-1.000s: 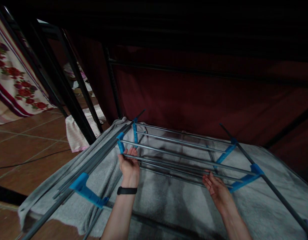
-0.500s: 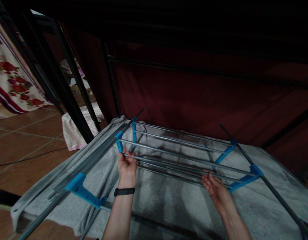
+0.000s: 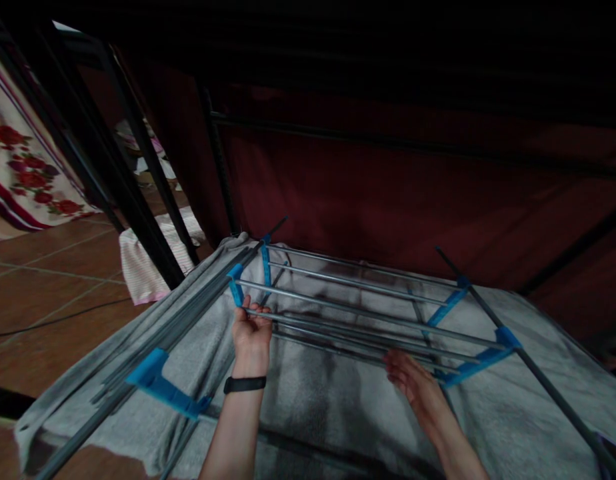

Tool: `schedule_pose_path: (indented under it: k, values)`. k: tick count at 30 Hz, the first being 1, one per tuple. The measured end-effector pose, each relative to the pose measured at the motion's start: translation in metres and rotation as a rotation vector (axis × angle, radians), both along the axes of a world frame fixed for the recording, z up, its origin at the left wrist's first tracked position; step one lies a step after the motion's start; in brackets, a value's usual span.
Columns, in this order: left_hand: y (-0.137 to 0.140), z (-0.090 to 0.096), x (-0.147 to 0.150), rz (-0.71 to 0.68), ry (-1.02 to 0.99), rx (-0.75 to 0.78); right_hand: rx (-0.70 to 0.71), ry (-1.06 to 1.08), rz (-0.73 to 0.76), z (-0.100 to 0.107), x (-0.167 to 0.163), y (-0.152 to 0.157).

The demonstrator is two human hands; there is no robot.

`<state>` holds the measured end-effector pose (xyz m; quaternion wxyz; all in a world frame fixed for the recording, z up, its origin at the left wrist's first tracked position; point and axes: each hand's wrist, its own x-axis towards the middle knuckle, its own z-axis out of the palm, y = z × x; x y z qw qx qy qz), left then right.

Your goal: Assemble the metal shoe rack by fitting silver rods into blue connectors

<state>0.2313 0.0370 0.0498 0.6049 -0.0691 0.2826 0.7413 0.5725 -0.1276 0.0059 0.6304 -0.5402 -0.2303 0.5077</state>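
Note:
A rack of grey metal tubes with blue plastic brackets stands on a grey blanket (image 3: 328, 400). My left hand (image 3: 251, 333), palm up, has its fingers curled round the left end of a metal rod (image 3: 333, 325), just below a blue bracket (image 3: 235, 283). My right hand (image 3: 413, 380) is beside the lower rods toward their right end, fingers stretched out and apparently apart from the rods. To its right, another blue bracket (image 3: 483, 363) joins the rods to the slanting right tube (image 3: 553, 393). A third bracket (image 3: 163, 387) sits at the near left.
Several loose grey rods (image 3: 178, 320) lie along the rack's left side. Dark metal posts (image 3: 133, 180) rise at the left, and a dark red cloth (image 3: 388, 200) hangs behind. A striped cloth (image 3: 141, 267) and a cable (image 3: 58, 315) are on the tiled floor (image 3: 83, 260).
My right hand has come off the rod and moved a little left and down. My left hand keeps its place on the rod. The view has shifted slightly.

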Motion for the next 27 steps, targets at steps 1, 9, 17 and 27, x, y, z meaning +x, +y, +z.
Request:
schedule_pose_path:
  k: [1,9,17,27]
  values:
    - [0.000,0.000,0.001,0.000,0.010,-0.010,-0.010,-0.054,0.057,0.000,-0.007,-0.002]
    - [-0.009,0.002,0.000,-0.020,0.095,-0.073,0.267,-0.729,0.349,0.031,-0.095,0.017]
    - [-0.018,-0.009,-0.002,-0.013,0.269,-0.040,0.516,-1.323,0.607,0.069,-0.191,0.095]
    - [-0.019,-0.030,-0.009,0.037,0.579,0.022,0.389,-1.638,0.872,0.076,-0.247,0.151]
